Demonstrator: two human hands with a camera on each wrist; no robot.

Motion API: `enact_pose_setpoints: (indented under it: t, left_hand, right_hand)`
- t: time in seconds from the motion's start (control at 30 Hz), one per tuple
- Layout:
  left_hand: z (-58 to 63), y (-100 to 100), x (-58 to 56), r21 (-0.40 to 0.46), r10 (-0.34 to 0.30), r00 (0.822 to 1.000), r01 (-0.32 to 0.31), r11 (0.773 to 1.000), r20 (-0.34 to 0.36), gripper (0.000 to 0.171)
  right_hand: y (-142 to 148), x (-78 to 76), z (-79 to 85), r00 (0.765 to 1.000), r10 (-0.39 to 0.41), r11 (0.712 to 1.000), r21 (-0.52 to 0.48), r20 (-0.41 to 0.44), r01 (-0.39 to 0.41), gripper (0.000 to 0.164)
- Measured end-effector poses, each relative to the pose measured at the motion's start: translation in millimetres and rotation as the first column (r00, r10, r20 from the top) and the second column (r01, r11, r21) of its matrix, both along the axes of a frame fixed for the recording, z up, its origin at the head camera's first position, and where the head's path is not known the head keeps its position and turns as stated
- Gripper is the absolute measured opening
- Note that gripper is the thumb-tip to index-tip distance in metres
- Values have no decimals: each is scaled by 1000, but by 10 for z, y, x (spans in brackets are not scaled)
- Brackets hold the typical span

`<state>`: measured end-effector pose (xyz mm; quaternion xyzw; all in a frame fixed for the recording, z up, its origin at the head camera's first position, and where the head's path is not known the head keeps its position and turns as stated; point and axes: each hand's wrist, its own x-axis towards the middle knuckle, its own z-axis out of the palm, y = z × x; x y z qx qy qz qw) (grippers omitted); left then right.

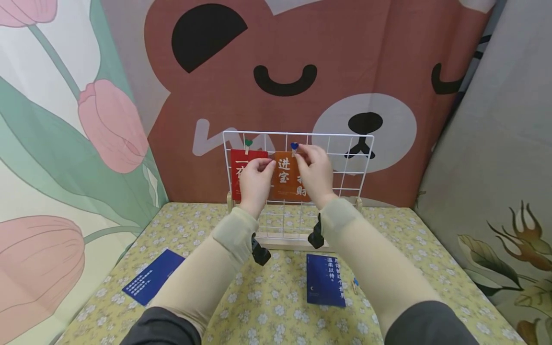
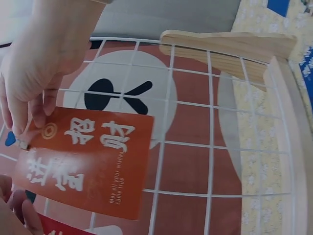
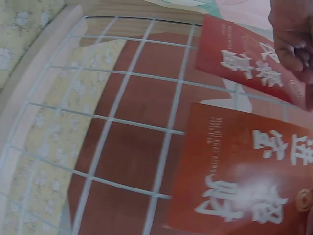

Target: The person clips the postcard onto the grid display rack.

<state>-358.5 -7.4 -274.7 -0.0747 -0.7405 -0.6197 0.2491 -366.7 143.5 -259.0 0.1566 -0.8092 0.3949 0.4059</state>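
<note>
An orange card (image 1: 284, 184) with white characters lies against the white wire grid (image 1: 340, 172). At its top is a wooden clip with a blue heart (image 1: 294, 145). My right hand (image 1: 316, 172) pinches this clip between thumb and fingers. On the card's upper left edge, the thumb and fingertips of my left hand (image 1: 257, 184) come together. A red card (image 1: 236, 184) hangs to the left, partly hidden behind that hand, under a clip with a green heart (image 1: 248, 143). The left wrist view shows the blue heart (image 2: 10, 139) beside the right fingertips.
Two blue cards lie on the floral cloth: one (image 1: 153, 277) at the left, another (image 1: 325, 282) right of centre. A small clip (image 1: 355, 285) lies by the right forearm. The grid stands on a wooden base (image 1: 284, 243), with a bear-print curtain (image 1: 345, 48) behind.
</note>
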Motion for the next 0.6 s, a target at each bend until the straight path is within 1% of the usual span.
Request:
enact_pose_setpoints:
  t: [0.07,0.2,0.33,0.47,0.6]
  left_hand:
    - [-49,-3,10,-7,9,1000,-9,1000,-19,23]
    - [-162,-6,42,-3,3,1000,-3,1000,-8,22]
    - [-301,-12,91,9,-11,999,11,1000,30,21]
    - [-452,-15,165,19,-31,996,29,999,84,20]
    - [-619,-10,239,10,-51,989,50,999,136,22]
  right_hand:
    - [25,13,-76,1000,-10,1000,-8,-4,10,29]
    - [70,37,-255,999,-40,998,-42,-25,39,31]
    - [87,77,-460,997,-62,996,-72,-38,59,31]
    - [79,140,-676,998,-51,995,-82,-20,49,32]
    - [64,218,-901,1000,-30,995,-93,7,31,32]
